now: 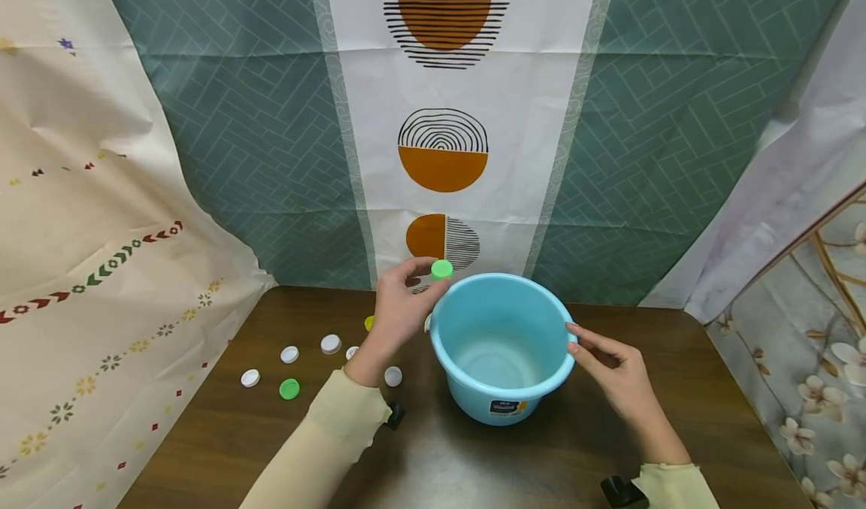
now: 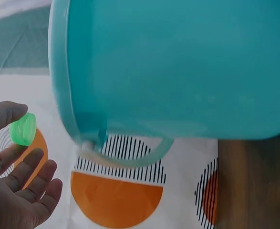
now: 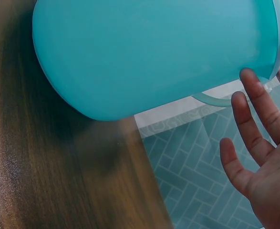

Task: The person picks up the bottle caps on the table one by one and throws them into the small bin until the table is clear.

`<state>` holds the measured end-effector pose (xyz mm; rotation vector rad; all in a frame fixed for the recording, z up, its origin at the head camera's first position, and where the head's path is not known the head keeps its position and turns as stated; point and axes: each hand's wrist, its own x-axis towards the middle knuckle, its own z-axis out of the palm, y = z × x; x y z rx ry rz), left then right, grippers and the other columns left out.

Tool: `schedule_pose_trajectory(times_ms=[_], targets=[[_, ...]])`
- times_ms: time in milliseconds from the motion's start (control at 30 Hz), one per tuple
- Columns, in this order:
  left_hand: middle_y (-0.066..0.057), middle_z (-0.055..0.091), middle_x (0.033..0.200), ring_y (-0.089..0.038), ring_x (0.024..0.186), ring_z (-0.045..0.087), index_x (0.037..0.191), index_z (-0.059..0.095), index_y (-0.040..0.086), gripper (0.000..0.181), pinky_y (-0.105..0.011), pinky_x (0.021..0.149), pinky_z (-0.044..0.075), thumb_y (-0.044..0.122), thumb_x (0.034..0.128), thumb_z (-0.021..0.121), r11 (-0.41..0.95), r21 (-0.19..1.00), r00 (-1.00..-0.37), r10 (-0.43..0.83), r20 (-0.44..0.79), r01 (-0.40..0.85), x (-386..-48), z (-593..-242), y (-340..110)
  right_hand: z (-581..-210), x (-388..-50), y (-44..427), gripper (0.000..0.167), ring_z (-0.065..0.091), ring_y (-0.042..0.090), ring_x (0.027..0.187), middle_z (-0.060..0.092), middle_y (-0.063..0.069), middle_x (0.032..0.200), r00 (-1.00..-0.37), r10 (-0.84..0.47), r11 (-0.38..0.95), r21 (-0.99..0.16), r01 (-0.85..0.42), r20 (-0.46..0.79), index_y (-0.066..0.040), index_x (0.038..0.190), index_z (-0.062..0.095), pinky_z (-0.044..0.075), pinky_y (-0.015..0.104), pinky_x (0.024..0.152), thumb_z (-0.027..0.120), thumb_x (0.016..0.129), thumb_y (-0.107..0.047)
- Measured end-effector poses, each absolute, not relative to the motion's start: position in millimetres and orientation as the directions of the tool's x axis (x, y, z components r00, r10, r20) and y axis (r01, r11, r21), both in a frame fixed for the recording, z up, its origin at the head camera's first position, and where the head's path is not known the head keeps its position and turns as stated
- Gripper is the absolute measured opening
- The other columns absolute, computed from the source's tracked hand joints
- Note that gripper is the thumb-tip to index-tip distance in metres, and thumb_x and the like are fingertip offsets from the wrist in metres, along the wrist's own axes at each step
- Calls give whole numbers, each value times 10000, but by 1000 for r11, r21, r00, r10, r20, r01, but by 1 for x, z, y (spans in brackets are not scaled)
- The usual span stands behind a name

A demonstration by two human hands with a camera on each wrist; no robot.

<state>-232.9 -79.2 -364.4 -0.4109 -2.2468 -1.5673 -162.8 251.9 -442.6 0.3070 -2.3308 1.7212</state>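
My left hand (image 1: 399,306) pinches a bright green bottle cap (image 1: 442,269) between thumb and index finger, just outside the left rim of a light blue plastic bucket (image 1: 497,411). In the left wrist view the cap (image 2: 23,129) is held at the fingertips, apart from the bucket wall (image 2: 178,71), and the other fingers are loosely bent. My right hand (image 1: 619,377) holds the bucket's right rim between thumb and fingers. Seen from the right wrist, spread fingers (image 3: 261,102) lie by the bucket's outer wall (image 3: 144,57). No cap shows inside the bucket.
Left of the bucket, several white caps (image 1: 331,343), a green cap (image 1: 289,389) and a partly hidden yellow cap (image 1: 368,323) lie on the dark wooden table (image 1: 223,434). A patterned curtain (image 1: 271,133) hangs behind the table, and a cream cloth (image 1: 101,193) stands along the left.
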Motion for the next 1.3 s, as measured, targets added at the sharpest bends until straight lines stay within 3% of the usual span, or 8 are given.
schedule_pose_trajectory(times_ms=[200,567,867,1100,1300], targets=[[50,653,1093,-231,982,626,1107,658,231,361,-417,838,541,384,789,729,299,846,-893,61,445,442,-232,-363,-64,-443,-164,251,366,656,173,969,663,99,1170,-958,-22,291,-915,-280,287,-139,1256,608,553,250,761,629,892,-170],[128,659,1072,-158,1020,602,1082,663,285,304,-399,837,520,370,797,724,341,820,-886,119,449,461,-230,-364,-39,-442,-163,251,363,660,126,955,678,32,1149,-954,-19,303,-907,-291,299,-136,1251,612,553,234,751,632,890,-175],[121,651,1070,-113,1029,582,1083,661,282,304,-324,848,491,373,800,720,371,788,-870,185,456,492,-227,-364,-25,-441,-162,250,367,656,153,939,676,81,1142,-961,-10,291,-919,-268,277,-144,1252,612,557,257,743,636,888,-182],[141,644,1039,-42,1003,565,1065,664,286,290,-374,838,499,380,797,719,370,792,-874,196,444,485,-226,-365,-20,-441,-162,250,368,660,141,945,680,63,1139,-952,-24,298,-907,-297,304,-117,1256,606,554,237,743,629,891,-160],[154,645,1035,-28,994,559,1073,666,287,293,-292,804,496,386,802,713,379,785,-872,214,440,489,-226,-365,-18,-440,-163,250,370,660,137,940,678,77,1142,-951,-24,297,-906,-302,310,-109,1255,606,555,241,744,631,889,-153]])
